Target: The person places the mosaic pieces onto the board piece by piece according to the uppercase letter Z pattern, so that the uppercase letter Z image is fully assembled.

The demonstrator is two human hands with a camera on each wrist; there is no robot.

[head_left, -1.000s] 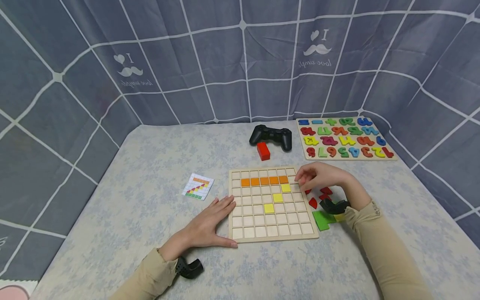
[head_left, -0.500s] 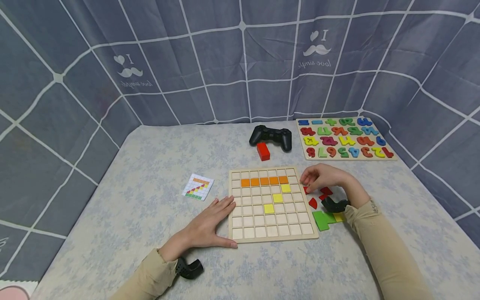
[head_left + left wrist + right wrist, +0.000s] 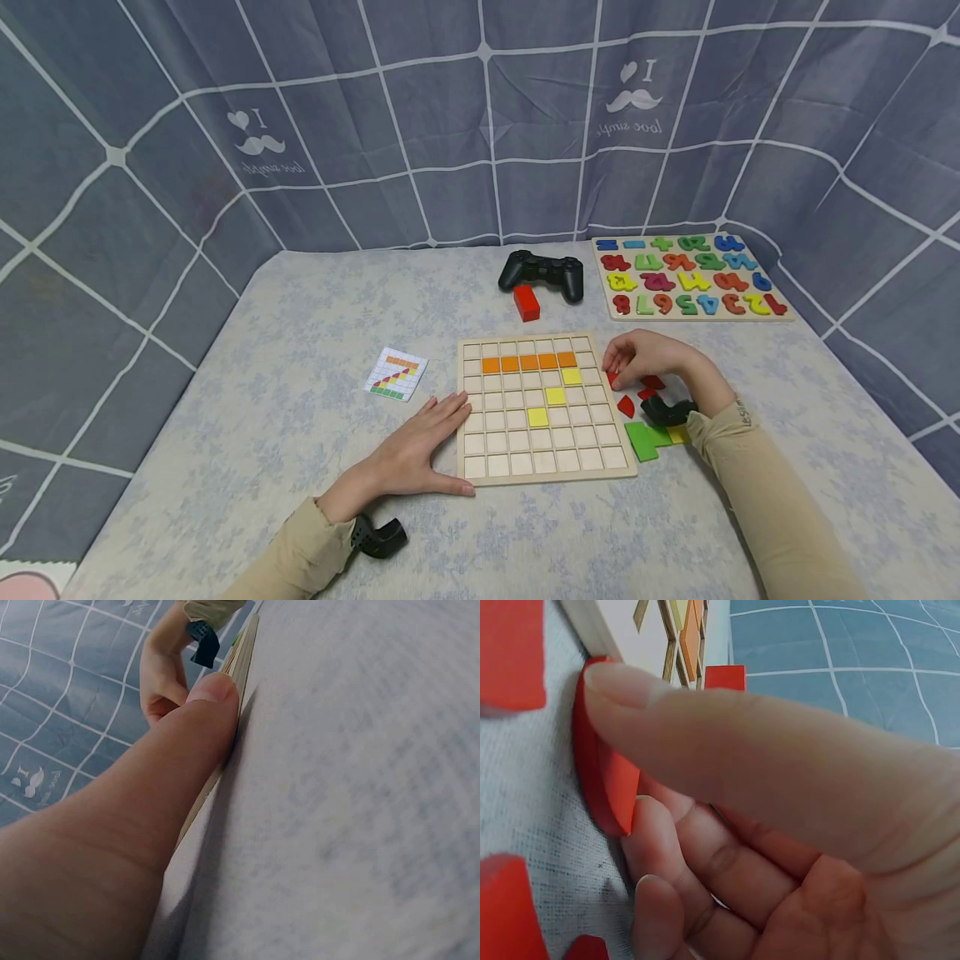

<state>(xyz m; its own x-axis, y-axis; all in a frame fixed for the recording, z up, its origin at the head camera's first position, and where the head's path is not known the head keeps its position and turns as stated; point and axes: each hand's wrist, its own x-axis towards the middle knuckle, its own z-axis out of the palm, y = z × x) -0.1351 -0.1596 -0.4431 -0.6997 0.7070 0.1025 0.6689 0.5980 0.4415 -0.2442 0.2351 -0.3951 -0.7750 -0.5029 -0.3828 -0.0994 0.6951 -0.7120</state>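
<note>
A wooden grid board (image 3: 498, 463) lies on the table, with a row of orange square tiles (image 3: 529, 362) and three yellow squares (image 3: 555, 396) set diagonally in it. My left hand (image 3: 411, 454) rests against the board's left edge with fingers extended; in the left wrist view the thumb (image 3: 214, 688) touches that edge. Beyond the board's right edge, my right hand (image 3: 643, 353) pinches a curved-edged red piece (image 3: 600, 769) between thumb and fingers, low at the tablecloth. Other red pieces (image 3: 626, 406) lie around it. Green tiles (image 3: 642, 440) and a yellow tile (image 3: 678, 434) sit nearer the forearm.
A pattern card (image 3: 397, 373) lies left of the board. Behind the board are a red block (image 3: 527, 303) and a black game controller (image 3: 542, 274). A number puzzle board (image 3: 690, 277) stands at the back right, in front of the grey-blue curtain (image 3: 540, 125).
My right hand has moved slightly right, from the board's upper right edge down to a red piece, and now grips it. The left hand and the tiles in the board have stayed put.
</note>
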